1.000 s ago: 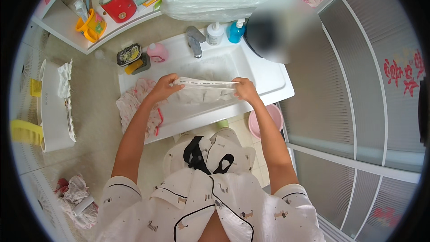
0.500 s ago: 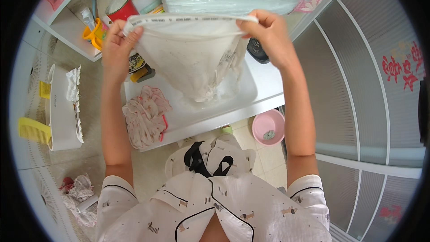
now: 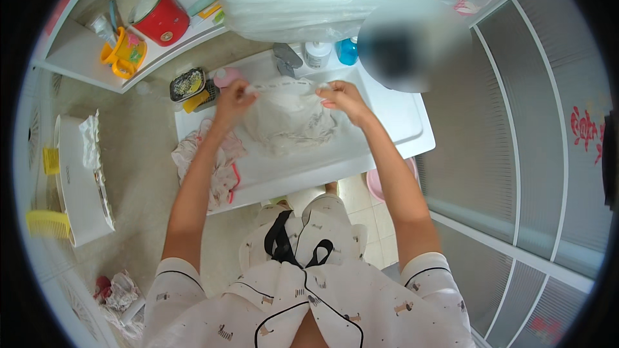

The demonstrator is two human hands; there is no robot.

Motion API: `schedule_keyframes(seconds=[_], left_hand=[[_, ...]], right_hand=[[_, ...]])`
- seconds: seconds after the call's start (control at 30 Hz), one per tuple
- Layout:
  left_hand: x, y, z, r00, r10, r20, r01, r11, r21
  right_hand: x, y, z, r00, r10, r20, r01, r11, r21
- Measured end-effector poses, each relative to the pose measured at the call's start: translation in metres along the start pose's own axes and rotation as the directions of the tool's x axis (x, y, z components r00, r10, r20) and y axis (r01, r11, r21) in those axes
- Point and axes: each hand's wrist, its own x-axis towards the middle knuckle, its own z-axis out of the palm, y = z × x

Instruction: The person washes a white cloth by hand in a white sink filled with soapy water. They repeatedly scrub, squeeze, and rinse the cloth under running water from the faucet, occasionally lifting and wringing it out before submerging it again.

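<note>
A wet white garment with a printed waistband (image 3: 290,116) hangs down into the white sink (image 3: 393,145), its lower part bunched on the basin floor. My left hand (image 3: 233,103) pinches one end of the waistband; my right hand (image 3: 346,98) grips the other end, so the band is held roughly level between them. To the left of the basin, beside my left forearm, a crumpled pink-and-white patterned cloth with red trim (image 3: 222,177) lies on the sink's edge.
Behind the sink stand a white bottle (image 3: 316,55) and a blue bottle (image 3: 348,51). A soap dish (image 3: 187,85) sits at the left corner. A shelf holds a red pot (image 3: 162,22) and a yellow cup (image 3: 126,55). A pink basin (image 3: 374,185) is on the floor.
Both hands have come down and closer together, lowering the garment toward the basin. Its waistband was stretched wide and higher before. The view has shifted, showing the bottles behind the sink.
</note>
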Motion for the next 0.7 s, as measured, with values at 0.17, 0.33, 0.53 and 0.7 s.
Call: schedule_keyframes(seconds=[0.17,0.33,0.53,0.7], left_hand=[[-0.066,-0.043,0.103,0.995,0.059,0.078,-0.069,0.987,0.142],[-0.112,-0.026,0.204,0.883,0.188,0.429,-0.221,0.975,0.027],[-0.107,-0.045,0.179,0.792,-0.099,0.603,-0.261,0.838,0.48],[-0.099,-0.092,0.132,0.779,-0.224,0.585,-0.327,0.651,0.685]], right_hand=[[0.04,0.123,-0.009,0.991,-0.038,-0.132,0.039,0.999,0.009],[0.056,0.239,-0.01,0.953,-0.005,-0.304,-0.166,0.829,-0.534],[0.067,0.22,0.017,0.913,0.292,-0.283,-0.333,0.937,-0.107],[0.059,0.212,-0.007,0.868,0.2,-0.455,-0.305,0.937,-0.17]])
